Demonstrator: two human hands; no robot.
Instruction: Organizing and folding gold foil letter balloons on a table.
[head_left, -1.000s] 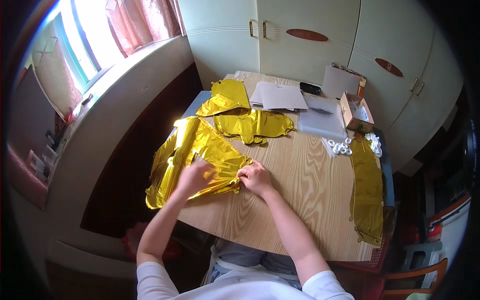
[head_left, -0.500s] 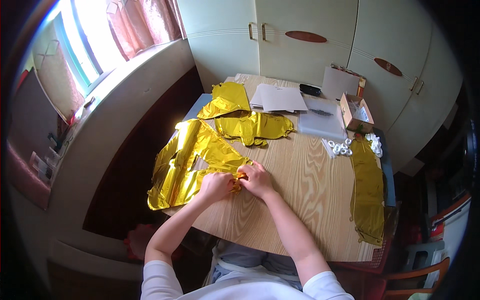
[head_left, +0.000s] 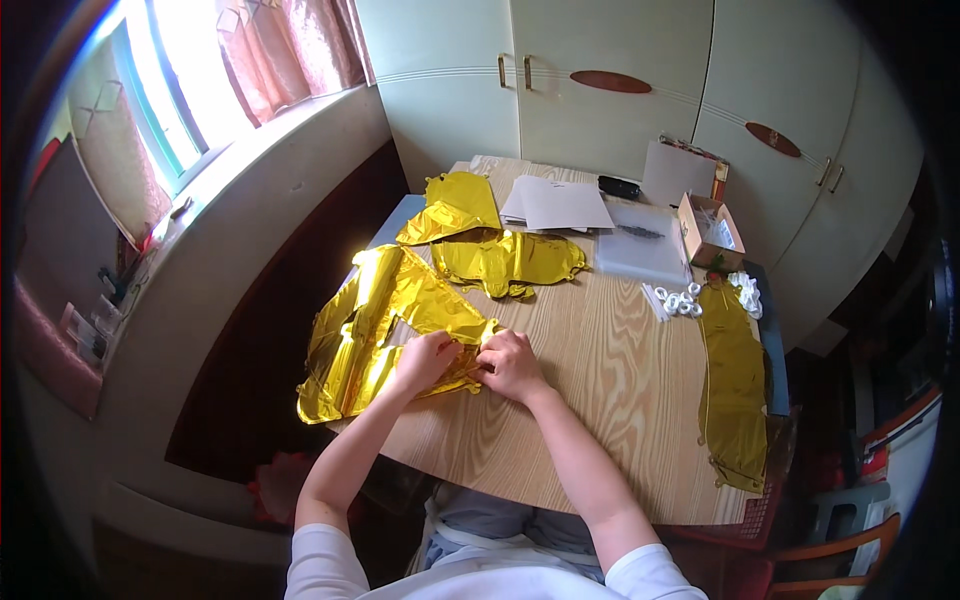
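A large flat gold foil balloon point(head_left: 385, 325) lies over the left edge of the wooden table point(head_left: 600, 400). My left hand point(head_left: 425, 358) and my right hand point(head_left: 510, 362) sit side by side on its near right corner, fingers pinching the foil. Two more gold foil balloons point(head_left: 505, 262) point(head_left: 450, 205) lie farther back on the table. Another gold foil piece point(head_left: 732, 385) stretches along the right edge.
White papers point(head_left: 555, 203), a clear plastic sheet point(head_left: 640, 245), an open cardboard box point(head_left: 708, 228) and small white pieces point(head_left: 680, 300) lie at the back right. Pale cupboards point(head_left: 600, 80) stand behind the table. A window with pink curtains point(head_left: 290, 50) is at the left.
My left hand has slid right along the foil's near edge until it sits next to my right hand. The foil's corner has bunched up under both hands.
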